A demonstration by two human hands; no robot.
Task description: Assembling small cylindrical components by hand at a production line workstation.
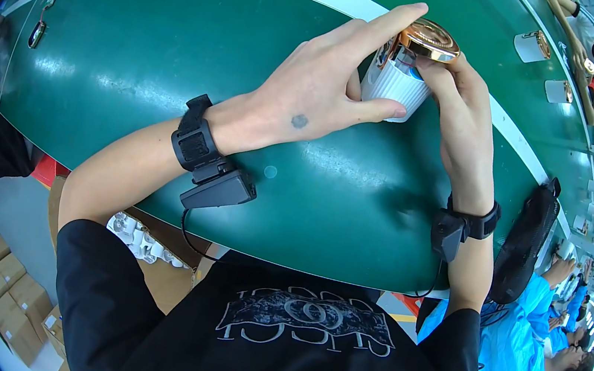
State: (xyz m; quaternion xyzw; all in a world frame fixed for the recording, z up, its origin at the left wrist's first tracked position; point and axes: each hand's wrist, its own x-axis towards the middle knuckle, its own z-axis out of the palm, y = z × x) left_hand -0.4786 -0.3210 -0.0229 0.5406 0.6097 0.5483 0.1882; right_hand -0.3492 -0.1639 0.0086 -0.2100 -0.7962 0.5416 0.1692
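A white ribbed container [397,88] with a shiny copper-coloured lid [430,39] stands tilted over the green table, toward the far right. Wrapped about its left side is my left hand [310,86], thumb against the ribbed wall and index finger stretched along the lid's left edge. The lid sits raised, and a gap shows between it and the white body. From the right, my right hand [465,114] grips the lid's near right side, its thumb at the gap. Some of its fingertips are hidden behind the lid. Both wrists carry black strapped devices.
A black pouch [526,242] lies at the table's right edge. Across the white strip stand two similar white-and-copper containers [531,47]. A small corded item [37,33] lies far left. Below the table's edge is an open carton of white parts [143,242]. Co-workers sit at right.
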